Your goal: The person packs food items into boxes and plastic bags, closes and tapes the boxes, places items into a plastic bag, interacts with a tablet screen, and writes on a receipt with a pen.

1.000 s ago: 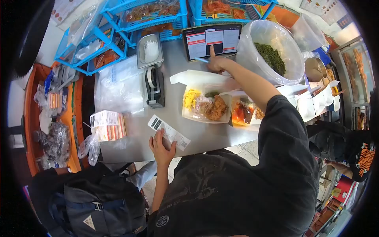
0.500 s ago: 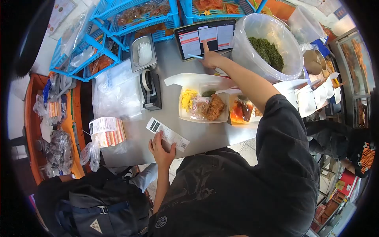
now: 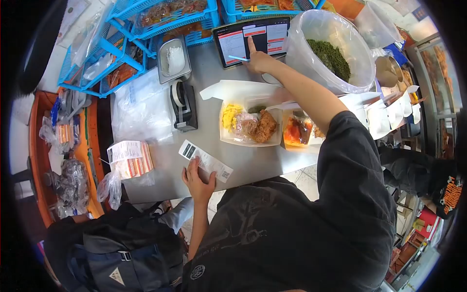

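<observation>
My left hand (image 3: pixel 198 184) lies with its fingers spread on a long printed paper slip (image 3: pixel 214 167) at the counter's front edge. My right hand (image 3: pixel 260 62) has its index finger extended to the screen of the tablet (image 3: pixel 233 46). Its other fingers are curled round a thin light-blue stick, perhaps a pen (image 3: pixel 238 58). Below my right forearm stands an open white box (image 3: pixel 250 142) with yellow food, a fried piece and a small clear bag. A second box (image 3: pixel 295 145) beside it, partly behind my arm, holds food in red-orange sauce.
Left on the metal counter (image 3: pixel 172 182) are a tape dispenser (image 3: pixel 184 107), clear bags (image 3: pixel 141 109), a metal tray (image 3: pixel 173 78) and a wrapped package (image 3: pixel 134 165). Blue racks (image 3: pixel 165 24) and a lined tub of green leaves (image 3: pixel 301 58) stand behind. A person with a backpack (image 3: pixel 121 258) is lower left.
My right index finger has moved higher on the tablet screen, where the middle panel now looks shorter. My left hand stays on the slip. The camera view has shifted slightly.
</observation>
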